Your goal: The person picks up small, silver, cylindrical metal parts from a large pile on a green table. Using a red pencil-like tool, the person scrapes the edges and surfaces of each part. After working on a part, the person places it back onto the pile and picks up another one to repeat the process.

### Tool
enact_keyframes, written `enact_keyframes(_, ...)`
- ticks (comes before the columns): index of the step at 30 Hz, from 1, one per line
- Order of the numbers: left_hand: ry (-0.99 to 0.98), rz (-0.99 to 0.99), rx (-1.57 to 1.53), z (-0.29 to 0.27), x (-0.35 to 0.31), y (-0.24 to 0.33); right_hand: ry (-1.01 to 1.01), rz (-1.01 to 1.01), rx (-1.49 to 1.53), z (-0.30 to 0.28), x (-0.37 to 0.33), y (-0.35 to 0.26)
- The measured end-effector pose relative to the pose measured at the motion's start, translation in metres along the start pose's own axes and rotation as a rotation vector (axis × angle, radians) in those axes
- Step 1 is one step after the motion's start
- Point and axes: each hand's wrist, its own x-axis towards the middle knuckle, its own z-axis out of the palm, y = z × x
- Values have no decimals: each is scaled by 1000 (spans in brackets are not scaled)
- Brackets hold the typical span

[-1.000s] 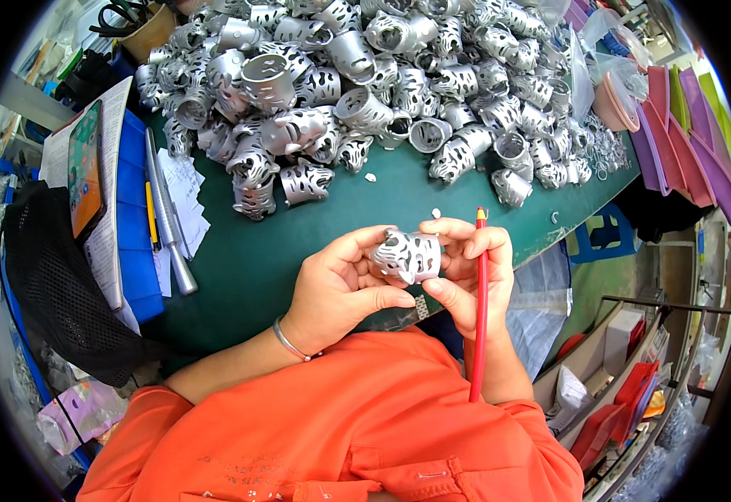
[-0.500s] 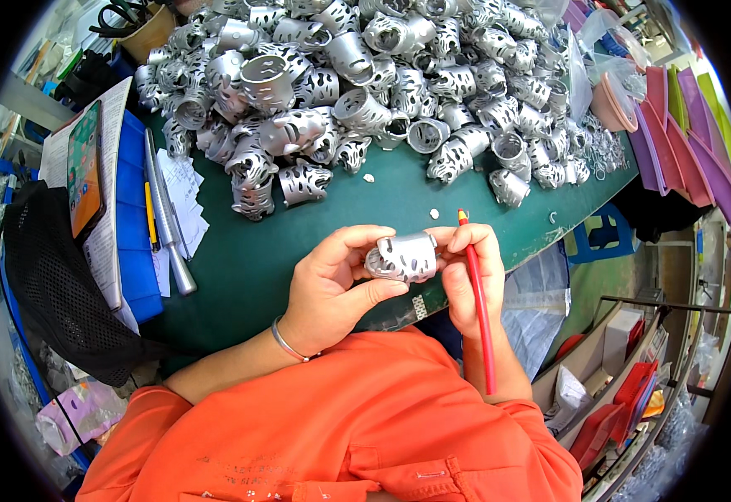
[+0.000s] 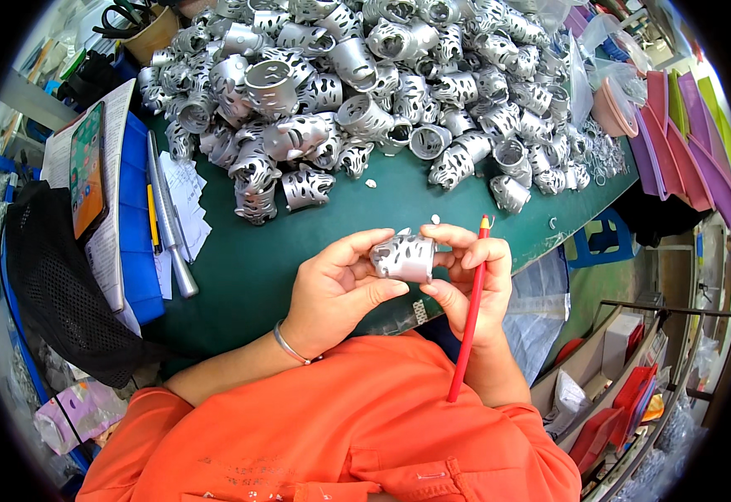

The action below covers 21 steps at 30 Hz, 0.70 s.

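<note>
Between my two hands is a silver metal sleeve (image 3: 405, 258), a short cylinder with cut-out slots like animal stripes. My left hand (image 3: 337, 280) grips its left end between thumb and fingers. The fingertips of my right hand (image 3: 478, 280) pinch its right rim. A red pencil (image 3: 471, 326) is tucked in my right hand too, its pale tip up and its long body slanting down toward the orange shirt. Beyond my hands, a large heap of similar silver sleeves (image 3: 357, 63) covers the far side of the green table (image 3: 240, 259).
On the left, a blue tray (image 3: 138, 226) holds papers and a phone (image 3: 88, 171). Beside it lie a metal rod (image 3: 165, 213) and a yellow pencil (image 3: 153, 217). Small metal rings (image 3: 604, 151) and colourful plastic bins (image 3: 675, 138) are at the right. A black mesh bag (image 3: 52, 284) hangs left.
The sleeve has been turned in my fingers, so a different side with a plain band shows. My right thumb now presses its lower edge, and the red pencil tilts further left at its bottom.
</note>
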Motion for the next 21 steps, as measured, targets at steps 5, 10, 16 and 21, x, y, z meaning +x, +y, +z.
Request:
enact_keyframes(5,-61,-251,-186,-3,0,5,-47,-132,-200,6,6,-7)
enact_keyframes(10,-197,-417,-357,-5,-1,7,6,-95,-233,18,11,-11)
enact_keyframes(16,-224,-444,-346,-8,-2,6,0,-106,-304,20,12,-14)
enact_keyframes(21,-253,-394,-376,-12,-2,4,9,-102,-290,20,10,-16)
